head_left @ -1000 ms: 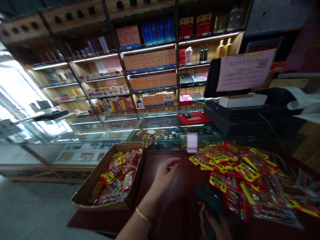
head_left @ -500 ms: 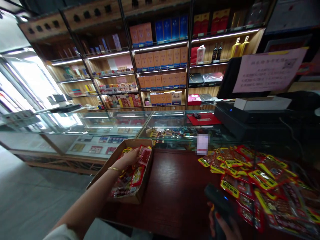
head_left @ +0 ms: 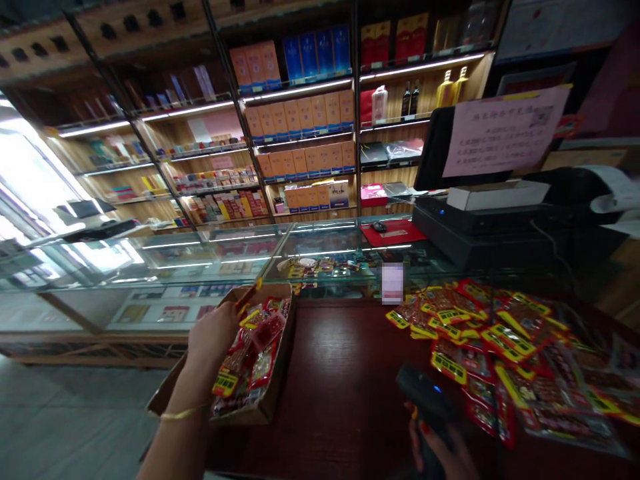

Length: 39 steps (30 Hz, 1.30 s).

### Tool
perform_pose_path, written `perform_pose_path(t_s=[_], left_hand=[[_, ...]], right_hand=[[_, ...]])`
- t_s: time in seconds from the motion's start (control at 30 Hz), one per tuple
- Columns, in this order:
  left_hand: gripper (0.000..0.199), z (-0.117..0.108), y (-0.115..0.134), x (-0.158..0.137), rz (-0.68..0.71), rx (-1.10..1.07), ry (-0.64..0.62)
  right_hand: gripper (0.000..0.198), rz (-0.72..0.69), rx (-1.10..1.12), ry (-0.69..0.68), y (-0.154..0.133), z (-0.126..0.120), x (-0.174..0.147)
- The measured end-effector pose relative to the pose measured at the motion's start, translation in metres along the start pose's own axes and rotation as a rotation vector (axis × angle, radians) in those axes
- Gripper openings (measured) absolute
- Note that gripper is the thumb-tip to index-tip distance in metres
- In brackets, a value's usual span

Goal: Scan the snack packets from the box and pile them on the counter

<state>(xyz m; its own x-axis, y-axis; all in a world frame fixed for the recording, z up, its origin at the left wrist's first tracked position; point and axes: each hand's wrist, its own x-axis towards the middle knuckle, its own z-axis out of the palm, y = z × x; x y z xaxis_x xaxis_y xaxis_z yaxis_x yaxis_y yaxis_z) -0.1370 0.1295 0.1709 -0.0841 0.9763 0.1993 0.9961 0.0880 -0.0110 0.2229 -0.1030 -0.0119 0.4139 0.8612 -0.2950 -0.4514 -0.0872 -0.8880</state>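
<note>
My left hand [head_left: 213, 333] is raised over the near left part of an open cardboard box [head_left: 280, 393]. Its fingers are closed on a snack packet [head_left: 251, 293], seen nearly edge-on with a yellow tip. Below it, the box holds several red and yellow snack packets [head_left: 263, 363] in clear plastic. My right hand [head_left: 440, 450], low in the view, is wrapped round the handle of a dark barcode scanner [head_left: 423, 390] with a small blue light. The scanner's head points up and left over the dark red wooden counter [head_left: 335, 373].
A heap of similar snack packets [head_left: 450, 320] covers the counter's right side. Behind stand a glass display case [head_left: 225, 247], a monitor with a paper sheet [head_left: 505, 133] and a mouse on a red mat [head_left: 400, 232]. Shelves of boxes [head_left: 305, 117] line the back wall.
My left hand has come up out of the box, back toward me and left, with a snack packet in it. My right hand still holds the scanner. The view has turned slightly right.
</note>
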Motion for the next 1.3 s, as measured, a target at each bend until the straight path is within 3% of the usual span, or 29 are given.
perform_pose_path(t_s=[0.07,0.13,0.23,0.3,0.37,0.43,0.53,0.67,0.83,1.0,1.07,1.2,1.3], left_hand=[[0.050,-0.005,0.027,-0.025,-0.018,-0.266,0.136],[0.048,0.009,0.066,-0.051,0.078,-0.677,0.151],[0.049,0.058,0.129,-0.084,0.184,-1.249,-0.172],[0.050,0.097,0.158,-0.099,0.164,-1.423,-0.331],[0.049,0.128,0.172,-0.107,0.103,-1.514,-0.397],[0.050,0.148,0.174,-0.109,0.012,-1.590,-0.436],[0.051,0.158,0.168,-0.106,-0.107,-1.685,-0.486],[0.048,0.157,0.167,-0.104,-0.126,-1.752,-0.490],[0.047,0.157,0.171,-0.105,-0.109,-1.863,-0.495],[0.055,0.152,0.164,-0.104,-0.205,-1.802,-0.449],[0.058,0.152,0.162,-0.104,-0.182,-1.780,-0.503],[0.075,0.158,0.162,-0.107,-0.102,-1.753,-0.491],[0.065,0.158,0.163,-0.106,-0.075,-1.785,-0.619]], right_hand=[[0.059,0.006,-0.010,0.016,0.001,0.000,0.000],[0.061,0.008,-0.019,0.037,0.000,0.000,-0.001],[0.059,0.013,-0.045,0.056,0.001,-0.002,-0.002],[0.058,-0.001,-0.074,0.040,0.005,-0.004,-0.001],[0.058,-0.028,-0.093,0.003,0.009,-0.008,0.002],[0.060,-0.033,-0.128,-0.037,0.012,-0.011,0.005],[0.064,-0.028,-0.208,-0.045,0.011,-0.011,0.006],[0.062,-0.047,-0.229,0.027,0.000,-0.003,0.003],[0.066,-0.030,-0.248,-0.101,-0.001,0.000,0.001],[0.062,0.017,-0.165,-0.102,0.013,-0.003,0.004],[0.061,0.024,-0.109,-0.068,0.014,-0.003,0.005],[0.057,0.009,-0.096,-0.026,0.008,0.000,0.002],[0.064,0.005,-0.182,0.002,0.002,0.006,-0.006]])
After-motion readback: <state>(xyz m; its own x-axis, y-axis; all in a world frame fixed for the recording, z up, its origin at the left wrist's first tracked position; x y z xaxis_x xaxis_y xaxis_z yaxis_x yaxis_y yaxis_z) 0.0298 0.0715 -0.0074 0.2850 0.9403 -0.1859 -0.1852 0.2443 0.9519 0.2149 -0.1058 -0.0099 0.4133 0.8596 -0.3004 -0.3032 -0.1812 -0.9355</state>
